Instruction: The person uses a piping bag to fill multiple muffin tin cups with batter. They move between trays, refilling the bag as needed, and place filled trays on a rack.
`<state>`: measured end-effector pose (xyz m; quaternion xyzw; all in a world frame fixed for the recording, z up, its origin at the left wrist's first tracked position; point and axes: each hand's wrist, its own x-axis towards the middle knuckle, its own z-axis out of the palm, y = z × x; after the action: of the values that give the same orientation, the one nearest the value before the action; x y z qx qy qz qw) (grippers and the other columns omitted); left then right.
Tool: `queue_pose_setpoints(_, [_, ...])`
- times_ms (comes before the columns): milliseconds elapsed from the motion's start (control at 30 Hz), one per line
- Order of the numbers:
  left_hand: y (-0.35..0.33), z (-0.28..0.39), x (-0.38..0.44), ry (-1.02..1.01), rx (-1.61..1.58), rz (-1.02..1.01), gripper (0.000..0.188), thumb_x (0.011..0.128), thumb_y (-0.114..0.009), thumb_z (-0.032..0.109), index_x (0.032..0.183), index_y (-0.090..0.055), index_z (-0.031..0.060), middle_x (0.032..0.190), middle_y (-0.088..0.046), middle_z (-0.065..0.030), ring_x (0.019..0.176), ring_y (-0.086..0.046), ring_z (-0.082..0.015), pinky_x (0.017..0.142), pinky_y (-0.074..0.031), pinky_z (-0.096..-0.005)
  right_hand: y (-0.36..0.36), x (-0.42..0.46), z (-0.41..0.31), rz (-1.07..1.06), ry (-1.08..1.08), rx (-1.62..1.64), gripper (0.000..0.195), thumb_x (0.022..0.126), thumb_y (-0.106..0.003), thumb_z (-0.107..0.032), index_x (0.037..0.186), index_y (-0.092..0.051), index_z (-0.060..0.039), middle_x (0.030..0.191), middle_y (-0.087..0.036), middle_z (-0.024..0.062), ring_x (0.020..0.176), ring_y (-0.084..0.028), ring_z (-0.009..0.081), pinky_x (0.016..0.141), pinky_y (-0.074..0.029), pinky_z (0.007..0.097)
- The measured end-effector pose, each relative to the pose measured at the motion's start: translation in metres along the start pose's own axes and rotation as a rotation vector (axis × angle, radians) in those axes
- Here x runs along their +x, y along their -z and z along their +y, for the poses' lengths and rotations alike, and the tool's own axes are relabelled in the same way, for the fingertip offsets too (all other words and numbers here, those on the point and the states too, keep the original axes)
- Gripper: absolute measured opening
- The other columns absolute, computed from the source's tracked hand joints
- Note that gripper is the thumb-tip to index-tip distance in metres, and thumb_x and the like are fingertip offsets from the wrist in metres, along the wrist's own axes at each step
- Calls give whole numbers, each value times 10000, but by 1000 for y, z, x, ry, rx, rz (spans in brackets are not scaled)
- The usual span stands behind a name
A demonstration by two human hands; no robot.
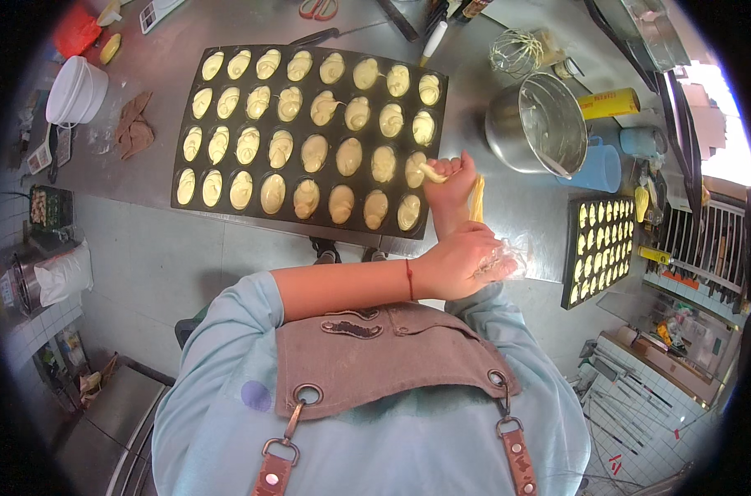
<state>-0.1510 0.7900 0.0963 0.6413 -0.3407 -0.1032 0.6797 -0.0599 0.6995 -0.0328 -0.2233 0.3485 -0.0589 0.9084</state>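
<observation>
A clear plastic piping bag with pale yellow batter (476, 199) runs between my hands. Closed around its lower part, my right hand (448, 181) has the batter-filled tip (434, 173) at the right edge of a dark baking tray (395, 146), over an oval cavity in the third row from the far side. My left hand (465, 259), a red cord at its wrist, crosses over the right forearm and grips the bag's crumpled upper end (510, 259). Oval cavities across the tray hold swirled batter (313, 153). The fingers hide part of the bag.
Right of the tray stand a steel mixing bowl (552, 127), a blue jug (601, 166) and a second filled tray (603, 248). Beyond lie a whisk (516, 53), a knife (316, 37) and scissors (318, 7). A white bucket (78, 92) and brown cloth (133, 126) are left.
</observation>
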Motion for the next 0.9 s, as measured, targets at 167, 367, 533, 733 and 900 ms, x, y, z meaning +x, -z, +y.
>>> queue_pose_setpoints(167, [11,-8,5,19,46,33,205,910,-623,214,864,-627,14,873,-592,-149,935,-537,-329,897,-420,-406,-32,28,-3,-76,160,-168,461,961,-463,-297,582,-243,-156,527,-196,10,503,-232,176,623,-392,375])
queue_pose_setpoints(367, [27,-26,-2,-17,81,217,193,906,-624,203,864,-633,15,870,-575,-150,904,-537,-342,905,-416,-416,-62,48,-2,-124,309,-309,462,970,-448,-299,578,-262,-143,518,-234,20,490,-238,175,598,-411,384])
queue_pose_setpoints(533, [33,-37,4,-21,92,213,173,914,-611,195,893,-647,27,878,-592,-126,905,-545,-325,904,-406,-401,-64,69,-18,-150,459,-426,513,973,-451,-365,538,-324,-123,461,-328,51,419,-336,187,537,-442,376])
queue_pose_setpoints(733, [33,-53,11,9,79,239,151,919,-597,189,915,-646,47,903,-606,-103,909,-554,-301,914,-401,-394,-38,96,-10,-167,723,-1016,542,1001,-423,-352,554,-431,-44,489,-463,91,457,-485,196,513,-474,353])
queue_pose_setpoints(900, [36,-71,10,41,127,274,152,914,-596,198,964,-648,65,919,-617,-88,927,-563,-290,935,-387,-385,-31,115,10,-347,742,-1088,574,1011,-415,-385,560,-481,-37,491,-502,96,461,-537,193,488,-470,341])
